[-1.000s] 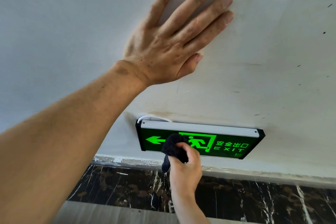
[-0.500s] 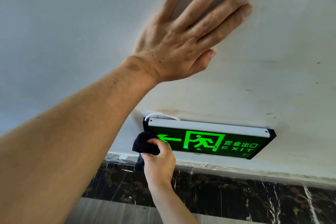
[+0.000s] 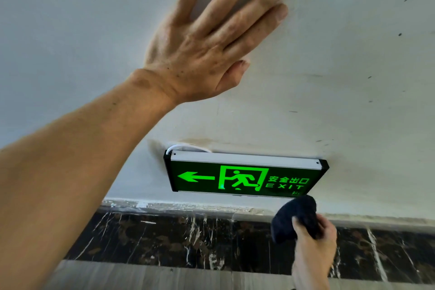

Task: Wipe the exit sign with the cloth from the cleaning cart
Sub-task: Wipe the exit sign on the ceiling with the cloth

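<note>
A green lit exit sign (image 3: 244, 178) with a left arrow, a running figure and the word EXIT hangs low on the pale wall, its silver top rail uppermost. My right hand (image 3: 313, 245) grips a bunched black cloth (image 3: 294, 215) just below the sign's lower right corner, off the sign's face. My left hand (image 3: 211, 40) lies flat on the wall above the sign with fingers spread, the forearm crossing the left of the view.
A white cable (image 3: 186, 147) loops out behind the sign's top left corner. Under the wall runs a black marble skirting (image 3: 164, 238) with white veins, and below it a grey floor (image 3: 141, 278). The wall (image 3: 353, 77) carries small dark marks.
My right hand has carried the cloth from the sign's left end across to its lower right corner. The view has shifted, and my left hand stays pressed on the wall.
</note>
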`<state>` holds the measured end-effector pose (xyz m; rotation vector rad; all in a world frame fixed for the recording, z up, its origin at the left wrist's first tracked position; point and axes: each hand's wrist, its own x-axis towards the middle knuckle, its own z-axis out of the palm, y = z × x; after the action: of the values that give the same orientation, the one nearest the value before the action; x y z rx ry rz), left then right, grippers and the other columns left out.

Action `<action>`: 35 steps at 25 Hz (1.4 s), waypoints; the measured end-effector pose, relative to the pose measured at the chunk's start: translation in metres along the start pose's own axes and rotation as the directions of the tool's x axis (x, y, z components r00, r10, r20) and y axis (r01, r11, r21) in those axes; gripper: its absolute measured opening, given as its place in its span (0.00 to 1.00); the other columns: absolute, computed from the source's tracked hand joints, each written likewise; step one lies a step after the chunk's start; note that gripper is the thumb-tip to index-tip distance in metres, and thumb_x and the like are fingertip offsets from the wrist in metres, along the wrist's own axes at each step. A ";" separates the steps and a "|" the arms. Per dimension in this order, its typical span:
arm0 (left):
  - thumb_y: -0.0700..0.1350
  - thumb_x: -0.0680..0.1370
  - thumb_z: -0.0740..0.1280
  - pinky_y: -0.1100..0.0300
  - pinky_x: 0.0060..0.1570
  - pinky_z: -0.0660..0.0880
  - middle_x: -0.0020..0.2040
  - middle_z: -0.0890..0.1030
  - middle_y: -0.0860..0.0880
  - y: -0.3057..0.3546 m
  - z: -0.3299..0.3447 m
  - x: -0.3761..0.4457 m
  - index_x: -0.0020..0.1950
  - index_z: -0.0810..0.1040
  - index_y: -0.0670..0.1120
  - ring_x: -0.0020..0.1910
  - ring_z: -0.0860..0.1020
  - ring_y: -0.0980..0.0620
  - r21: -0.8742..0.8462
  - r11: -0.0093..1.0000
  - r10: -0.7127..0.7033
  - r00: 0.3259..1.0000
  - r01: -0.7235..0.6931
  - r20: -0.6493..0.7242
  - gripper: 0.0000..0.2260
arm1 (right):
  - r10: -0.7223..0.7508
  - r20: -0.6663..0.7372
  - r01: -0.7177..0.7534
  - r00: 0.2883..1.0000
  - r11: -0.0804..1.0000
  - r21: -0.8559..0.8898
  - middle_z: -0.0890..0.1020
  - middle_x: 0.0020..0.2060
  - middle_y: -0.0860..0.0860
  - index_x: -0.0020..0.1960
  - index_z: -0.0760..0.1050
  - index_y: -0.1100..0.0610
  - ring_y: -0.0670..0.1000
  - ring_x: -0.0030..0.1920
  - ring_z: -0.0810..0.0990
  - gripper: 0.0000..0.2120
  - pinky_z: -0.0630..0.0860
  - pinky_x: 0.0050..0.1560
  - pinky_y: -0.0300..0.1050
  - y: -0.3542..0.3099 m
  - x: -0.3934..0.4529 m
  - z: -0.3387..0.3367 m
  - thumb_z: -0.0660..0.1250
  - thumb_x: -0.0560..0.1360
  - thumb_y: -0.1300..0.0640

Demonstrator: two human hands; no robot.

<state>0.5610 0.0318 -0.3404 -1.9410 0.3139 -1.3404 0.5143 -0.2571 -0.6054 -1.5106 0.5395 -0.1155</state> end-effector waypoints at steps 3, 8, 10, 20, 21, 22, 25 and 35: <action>0.51 0.80 0.61 0.33 0.71 0.58 0.79 0.63 0.45 0.003 -0.001 -0.002 0.82 0.62 0.44 0.76 0.65 0.39 0.004 1.000 -0.012 1.000 0.012 -0.005 0.30 | -0.010 -0.040 0.011 0.999 0.999 0.048 0.79 0.54 0.49 0.46 0.74 0.35 0.52 0.58 0.78 0.27 0.73 0.61 0.53 -0.005 0.019 -0.006 0.73 0.69 0.69; 0.52 0.80 0.61 0.33 0.72 0.58 0.79 0.63 0.45 0.004 0.002 -0.004 0.82 0.62 0.44 0.76 0.65 0.39 0.005 1.000 -0.010 1.000 0.010 -0.017 0.30 | 0.006 0.061 -0.009 0.998 0.999 0.036 0.76 0.49 0.41 0.44 0.73 0.33 0.47 0.53 0.77 0.28 0.73 0.55 0.48 -0.006 0.022 0.014 0.71 0.70 0.68; 0.51 0.80 0.60 0.33 0.72 0.58 0.79 0.63 0.45 0.004 0.003 -0.004 0.82 0.62 0.44 0.76 0.64 0.39 0.005 1.000 -0.009 1.000 0.009 -0.019 0.30 | -0.001 0.070 -0.001 0.998 1.000 0.030 0.76 0.49 0.42 0.43 0.72 0.34 0.49 0.53 0.76 0.27 0.71 0.54 0.48 -0.005 0.020 0.022 0.71 0.69 0.69; 0.51 0.80 0.61 0.33 0.72 0.58 0.78 0.65 0.46 0.004 0.003 -0.005 0.81 0.62 0.45 0.76 0.65 0.39 -0.010 1.000 -0.016 1.000 0.016 -0.016 0.30 | 0.028 0.266 -0.025 0.964 1.000 -0.014 0.82 0.51 0.49 0.43 0.78 0.38 0.52 0.53 0.79 0.20 0.74 0.54 0.52 0.012 -0.038 0.066 0.75 0.67 0.64; 0.51 0.80 0.60 0.33 0.72 0.57 0.78 0.65 0.46 0.003 0.003 -0.005 0.81 0.62 0.45 0.76 0.64 0.39 -0.011 1.000 -0.015 1.000 0.015 -0.015 0.30 | 0.037 0.272 -0.034 0.961 0.999 -0.018 0.82 0.50 0.49 0.43 0.78 0.39 0.52 0.52 0.80 0.20 0.75 0.55 0.54 0.013 -0.044 0.071 0.75 0.67 0.65; 0.51 0.80 0.60 0.33 0.72 0.57 0.78 0.65 0.46 0.003 0.002 -0.005 0.81 0.62 0.45 0.76 0.64 0.40 -0.015 1.000 -0.015 1.000 0.014 -0.014 0.30 | 0.045 0.280 -0.039 0.959 0.999 -0.027 0.82 0.50 0.49 0.43 0.79 0.40 0.52 0.52 0.80 0.19 0.76 0.56 0.55 0.015 -0.049 0.075 0.74 0.67 0.65; 0.51 0.80 0.61 0.34 0.71 0.57 0.78 0.66 0.46 0.004 0.001 -0.003 0.81 0.63 0.45 0.75 0.65 0.40 -0.029 0.999 -0.019 1.000 0.018 -0.019 0.30 | 0.050 0.313 -0.031 0.948 0.997 -0.067 0.82 0.49 0.48 0.44 0.78 0.42 0.51 0.51 0.80 0.18 0.77 0.51 0.53 0.017 -0.064 0.088 0.74 0.66 0.65; 0.50 0.79 0.62 0.36 0.71 0.61 0.76 0.74 0.47 0.004 -0.008 0.000 0.79 0.68 0.46 0.74 0.72 0.42 -0.048 0.999 -0.014 1.000 0.013 -0.019 0.27 | 0.081 0.450 -0.037 0.889 0.994 -0.106 0.83 0.43 0.48 0.40 0.79 0.47 0.35 0.29 0.79 0.14 0.69 0.23 0.26 0.020 -0.123 0.140 0.74 0.66 0.66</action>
<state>0.5546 0.0261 -0.3418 -1.9744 0.3457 -1.3725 0.4585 -0.0784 -0.5963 -1.5465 0.2132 0.3125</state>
